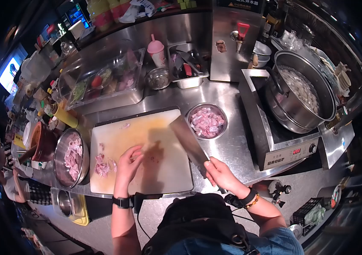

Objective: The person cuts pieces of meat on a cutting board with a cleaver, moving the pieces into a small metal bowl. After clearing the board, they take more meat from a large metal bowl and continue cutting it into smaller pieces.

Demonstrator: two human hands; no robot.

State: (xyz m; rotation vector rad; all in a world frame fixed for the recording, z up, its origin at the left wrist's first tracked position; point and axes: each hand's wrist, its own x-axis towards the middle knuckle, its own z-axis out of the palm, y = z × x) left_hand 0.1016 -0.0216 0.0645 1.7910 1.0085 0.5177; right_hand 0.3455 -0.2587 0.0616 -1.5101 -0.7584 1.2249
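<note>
My right hand point(220, 172) is wrapped round the handle of a cleaver point(189, 142). Its broad blade points up and left, over the right edge of the cutting board point(170, 172). Above the board hovers my left hand point(130, 163), fingers loosely curved and apart, with nothing visible in them. Just left of it lie pink raw meat pieces point(104, 165) on the board. A steel bowl point(82, 172) at the board's left contains more raw meat point(73, 156). Beyond the blade, a smaller bowl point(226, 124) holds chopped meat chunks point(206, 121).
At the right, a large pot point(283, 114) of pale food in liquid stands on an induction cooker point(291, 155). Behind the board are a lidded clear container point(104, 80), a pink cup point(157, 53) and a utensil tray point(189, 80). Another person point(17, 187) is at far left.
</note>
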